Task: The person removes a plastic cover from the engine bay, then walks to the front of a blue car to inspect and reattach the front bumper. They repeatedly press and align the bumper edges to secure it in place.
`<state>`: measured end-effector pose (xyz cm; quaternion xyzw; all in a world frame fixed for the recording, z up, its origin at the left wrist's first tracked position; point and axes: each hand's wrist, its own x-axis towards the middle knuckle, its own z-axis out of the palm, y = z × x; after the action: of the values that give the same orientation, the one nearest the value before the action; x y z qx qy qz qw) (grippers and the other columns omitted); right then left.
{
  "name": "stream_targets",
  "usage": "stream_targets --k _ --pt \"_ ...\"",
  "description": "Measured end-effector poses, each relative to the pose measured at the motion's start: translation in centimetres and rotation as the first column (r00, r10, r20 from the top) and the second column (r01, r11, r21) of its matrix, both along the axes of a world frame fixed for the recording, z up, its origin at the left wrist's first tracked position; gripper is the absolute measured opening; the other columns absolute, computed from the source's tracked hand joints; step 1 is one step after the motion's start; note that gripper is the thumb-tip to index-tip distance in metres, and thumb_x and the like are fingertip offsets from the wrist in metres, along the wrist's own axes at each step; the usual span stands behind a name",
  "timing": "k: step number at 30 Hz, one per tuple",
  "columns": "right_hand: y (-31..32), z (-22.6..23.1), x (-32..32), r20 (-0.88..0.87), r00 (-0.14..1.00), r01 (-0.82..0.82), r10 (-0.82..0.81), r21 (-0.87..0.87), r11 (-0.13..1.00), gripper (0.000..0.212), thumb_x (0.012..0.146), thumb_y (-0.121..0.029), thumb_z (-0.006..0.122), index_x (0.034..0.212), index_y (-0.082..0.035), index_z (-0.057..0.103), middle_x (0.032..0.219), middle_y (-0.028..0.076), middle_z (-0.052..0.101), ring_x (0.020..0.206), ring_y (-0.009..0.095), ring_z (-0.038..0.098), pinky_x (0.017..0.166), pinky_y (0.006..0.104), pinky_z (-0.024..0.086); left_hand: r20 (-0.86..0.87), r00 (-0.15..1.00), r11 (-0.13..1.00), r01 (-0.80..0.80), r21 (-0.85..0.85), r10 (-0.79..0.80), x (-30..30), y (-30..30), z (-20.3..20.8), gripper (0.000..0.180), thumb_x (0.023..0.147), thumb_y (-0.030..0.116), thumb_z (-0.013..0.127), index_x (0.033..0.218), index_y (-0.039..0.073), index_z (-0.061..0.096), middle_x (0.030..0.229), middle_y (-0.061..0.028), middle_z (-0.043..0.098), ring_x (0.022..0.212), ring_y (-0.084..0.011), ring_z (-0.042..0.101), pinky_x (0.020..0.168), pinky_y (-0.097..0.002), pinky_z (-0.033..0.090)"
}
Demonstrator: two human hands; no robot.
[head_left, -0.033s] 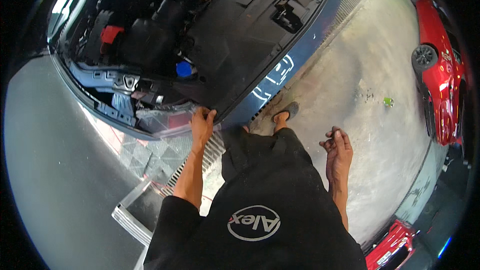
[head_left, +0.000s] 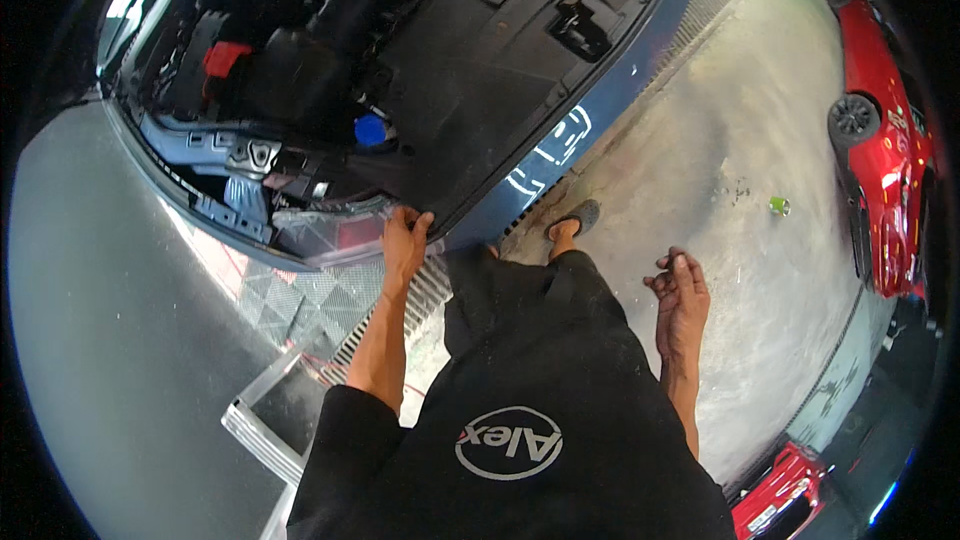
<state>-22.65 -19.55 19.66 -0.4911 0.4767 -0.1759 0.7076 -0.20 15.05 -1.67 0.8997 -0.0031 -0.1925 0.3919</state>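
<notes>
Before me is a blue car with its engine bay uncovered. My left hand [head_left: 405,242] is at the bay's front corner, between the clear headlight [head_left: 340,232] and the black plastic cover panel [head_left: 450,130]. Its fingers and thumb are bent together at the panel's edge; whatever lies between them is hidden. My right hand [head_left: 682,295] hangs in the air over the floor, away from the car. Its fingers are curled and the thumb presses toward them, around something small and dark that I cannot make out.
The blue front bumper [head_left: 540,160] runs along the panel. A blue cap [head_left: 370,131] and a red cover [head_left: 226,59] show in the bay. A green can [head_left: 779,206] lies near small dark pieces [head_left: 740,188] on the floor. A red car [head_left: 885,150] stands right; a metal frame [head_left: 262,440] stands lower left.
The whole view has shifted very slightly. Both hands keep nearly the same place and pose.
</notes>
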Motion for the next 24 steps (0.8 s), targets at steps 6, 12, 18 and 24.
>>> stream_targets --k 6,12,18,24 --pt "-3.8 0.2 3.0 -0.008 0.999 -0.042 0.042 -0.048 0.998 0.038 0.103 -0.026 0.068 0.126 0.003 0.063 0.106 0.009 0.067 0.086 0.014 0.064 0.085 0.0361 0.056 -0.113 0.993 0.988 -0.053 -0.145 0.036 1.5 1.6 -1.5 0.028 0.090 0.022 0.077 0.101 -0.001 0.065 0.094 -0.0185 0.071 0.091 -0.0299 0.069 0.083 -0.0399 0.053" --pt "-4.7 -0.2 4.1 0.006 0.997 -0.075 0.076 -0.038 0.996 0.038 0.102 -0.027 0.070 0.125 0.002 0.064 0.106 0.009 0.068 0.084 0.013 0.064 0.086 0.0354 0.056 -0.130 0.991 0.980 -0.037 -0.197 0.011 1.1 2.5 -1.6 0.025 0.090 0.014 0.076 0.106 -0.003 0.066 0.098 -0.0148 0.072 0.095 -0.0262 0.069 0.086 -0.0375 0.052" --pt "-3.8 -0.8 4.0 -0.008 0.996 -0.089 0.089 0.005 0.996 0.033 0.103 -0.025 0.068 0.126 -0.001 0.065 0.106 0.008 0.069 0.079 0.011 0.063 0.086 0.0357 0.057 -0.235 0.972 0.965 -0.057 -0.255 -0.005 2.2 4.0 -2.4 0.021 0.093 0.007 0.069 0.111 -0.003 0.066 0.100 -0.0129 0.073 0.094 -0.0242 0.068 0.086 -0.0366 0.052" --pt "-2.3 -0.7 4.1 -0.050 0.993 -0.105 0.105 -0.011 0.994 0.033 0.103 -0.025 0.068 0.126 -0.001 0.066 0.105 0.008 0.069 0.079 0.011 0.063 0.086 0.0358 0.056 -0.089 0.996 0.987 -0.018 -0.161 0.004 1.5 5.6 -2.7 0.022 0.093 0.003 0.064 0.113 -0.004 0.066 0.100 -0.0135 0.072 0.094 -0.0229 0.067 0.087 -0.0341 0.052"
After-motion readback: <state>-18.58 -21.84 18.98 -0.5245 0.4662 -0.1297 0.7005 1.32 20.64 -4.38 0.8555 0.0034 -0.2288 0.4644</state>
